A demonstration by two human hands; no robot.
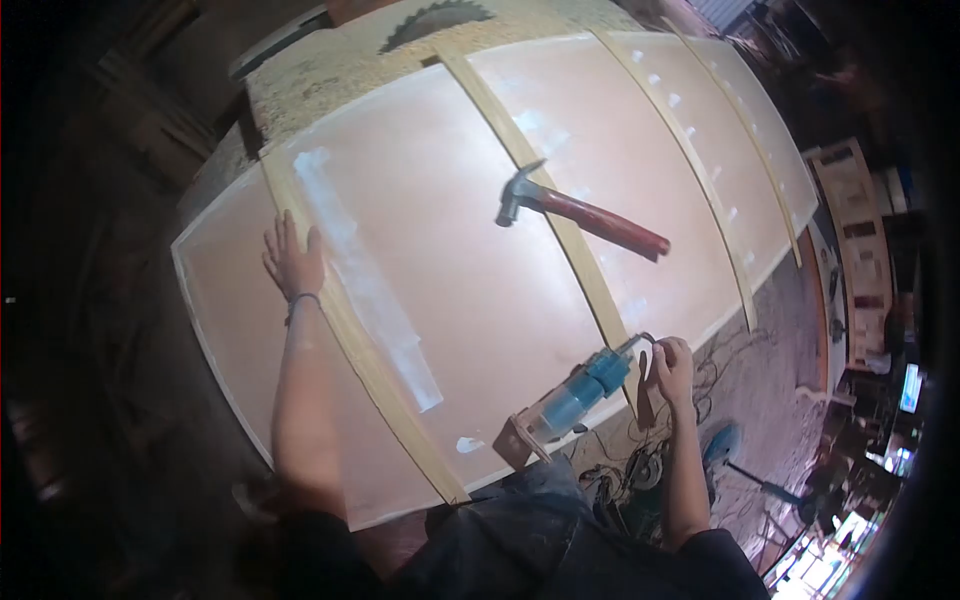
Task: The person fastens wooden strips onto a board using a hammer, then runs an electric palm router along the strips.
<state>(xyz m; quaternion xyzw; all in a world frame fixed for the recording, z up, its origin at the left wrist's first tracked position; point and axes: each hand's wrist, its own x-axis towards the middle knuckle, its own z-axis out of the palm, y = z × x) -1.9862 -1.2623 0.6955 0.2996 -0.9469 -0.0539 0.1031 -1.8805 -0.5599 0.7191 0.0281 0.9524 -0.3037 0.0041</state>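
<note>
My left hand [295, 262] lies with fingers apart on a pale wooden strip [350, 335] that crosses the large pinkish panel [420, 220]. A blue band is round that wrist. My right hand [673, 372] is closed at the cord end of a teal trim router [580, 393], its fingers pinching what looks like the power cord. The router lies on its side near the panel's close edge, with its square base plate [517, 442] toward my body. A claw hammer [590, 215] with a reddish wooden handle rests across the middle strip [560, 225].
Two more strips [690, 150] [745, 120] cross the panel's right part. A circular saw blade [435, 22] lies beyond the far edge on a dusty surface. Tangled cords [610, 465] and tools are on the floor by my right arm. A wooden frame [858, 250] stands at right.
</note>
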